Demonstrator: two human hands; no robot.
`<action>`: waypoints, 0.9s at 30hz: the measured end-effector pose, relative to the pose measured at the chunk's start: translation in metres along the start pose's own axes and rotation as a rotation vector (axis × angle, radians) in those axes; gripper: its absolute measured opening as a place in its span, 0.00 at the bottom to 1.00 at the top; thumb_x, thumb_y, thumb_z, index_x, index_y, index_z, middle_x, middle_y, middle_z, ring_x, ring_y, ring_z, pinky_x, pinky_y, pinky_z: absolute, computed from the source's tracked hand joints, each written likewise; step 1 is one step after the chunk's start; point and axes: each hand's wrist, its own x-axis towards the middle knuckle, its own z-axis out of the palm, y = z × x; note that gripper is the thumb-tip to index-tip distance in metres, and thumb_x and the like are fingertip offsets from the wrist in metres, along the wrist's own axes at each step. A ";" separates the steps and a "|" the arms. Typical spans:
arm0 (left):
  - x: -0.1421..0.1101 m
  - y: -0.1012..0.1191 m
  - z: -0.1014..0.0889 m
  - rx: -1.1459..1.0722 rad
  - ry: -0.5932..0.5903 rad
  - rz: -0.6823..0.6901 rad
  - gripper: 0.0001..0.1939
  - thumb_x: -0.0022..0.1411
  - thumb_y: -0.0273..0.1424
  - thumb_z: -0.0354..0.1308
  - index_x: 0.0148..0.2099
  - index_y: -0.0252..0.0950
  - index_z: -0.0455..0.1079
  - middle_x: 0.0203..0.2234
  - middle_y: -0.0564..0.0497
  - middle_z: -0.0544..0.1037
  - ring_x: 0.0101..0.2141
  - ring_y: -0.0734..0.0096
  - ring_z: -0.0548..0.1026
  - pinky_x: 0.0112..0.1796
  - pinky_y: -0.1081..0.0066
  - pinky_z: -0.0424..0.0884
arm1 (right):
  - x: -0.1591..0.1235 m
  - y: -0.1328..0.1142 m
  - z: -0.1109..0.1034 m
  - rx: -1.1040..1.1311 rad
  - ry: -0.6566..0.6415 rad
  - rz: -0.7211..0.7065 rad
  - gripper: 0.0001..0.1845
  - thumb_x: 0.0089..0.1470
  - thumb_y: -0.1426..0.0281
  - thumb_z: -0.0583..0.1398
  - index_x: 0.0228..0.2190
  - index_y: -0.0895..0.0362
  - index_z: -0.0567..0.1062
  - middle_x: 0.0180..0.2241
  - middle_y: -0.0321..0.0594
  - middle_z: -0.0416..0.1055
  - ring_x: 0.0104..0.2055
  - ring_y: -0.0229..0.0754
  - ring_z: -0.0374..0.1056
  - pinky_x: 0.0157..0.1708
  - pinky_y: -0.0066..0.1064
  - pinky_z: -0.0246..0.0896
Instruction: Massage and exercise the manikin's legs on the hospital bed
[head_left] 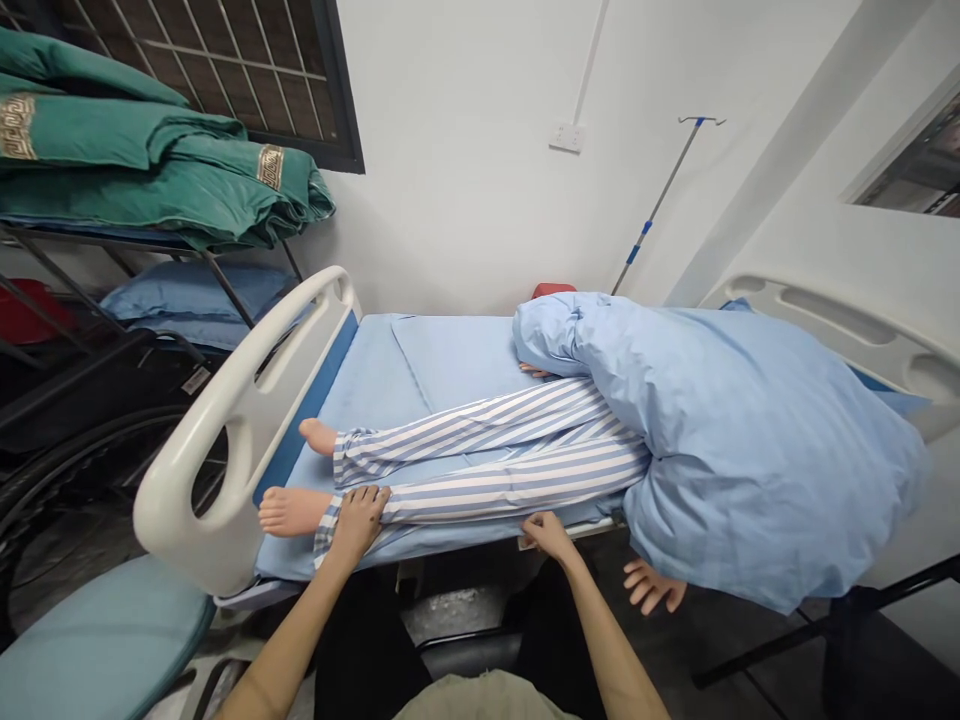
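Note:
A training manikin in blue-and-white striped trousers (487, 460) lies on a hospital bed with a light blue sheet (442, 360). A light blue quilt (735, 430) covers its upper body. Its bare feet (289, 510) point to the white footboard (225, 420), and one manikin hand (652, 585) hangs off the bed's near edge. My left hand (358, 520) grips the striped trouser cuff by the near ankle. My right hand (547, 532) rests at the near edge of the bed beside the near leg, its fingers curled on the sheet's edge.
Folded green blankets (150, 150) lie on a metal rack at the left, with a blue pillow (195, 295) below. A wheelchair (82, 430) stands left of the footboard. An IV pole (660, 200) leans by the wall. The white headboard (847, 330) is at the right.

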 end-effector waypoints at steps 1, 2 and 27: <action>0.000 0.001 0.000 0.008 -0.001 -0.001 0.23 0.49 0.20 0.52 0.49 0.38 0.68 0.44 0.41 0.73 0.44 0.53 0.69 0.45 0.58 0.62 | -0.005 -0.005 -0.003 -0.113 0.070 -0.049 0.11 0.47 0.63 0.60 0.20 0.57 0.72 0.17 0.38 0.70 0.19 0.36 0.61 0.23 0.28 0.49; 0.000 0.001 0.000 0.018 -0.004 -0.002 0.23 0.49 0.20 0.52 0.49 0.37 0.68 0.43 0.41 0.73 0.44 0.53 0.69 0.45 0.58 0.62 | -0.010 -0.011 -0.004 -0.198 0.145 -0.111 0.10 0.48 0.63 0.60 0.22 0.56 0.73 0.18 0.38 0.70 0.23 0.39 0.64 0.26 0.28 0.51; 0.003 0.008 -0.001 0.081 -0.050 -0.060 0.26 0.51 0.20 0.51 0.53 0.33 0.69 0.44 0.39 0.74 0.46 0.52 0.69 0.45 0.58 0.61 | -0.009 -0.063 0.048 -0.422 0.384 -0.356 0.11 0.59 0.68 0.50 0.38 0.56 0.71 0.25 0.37 0.71 0.30 0.40 0.68 0.29 0.26 0.49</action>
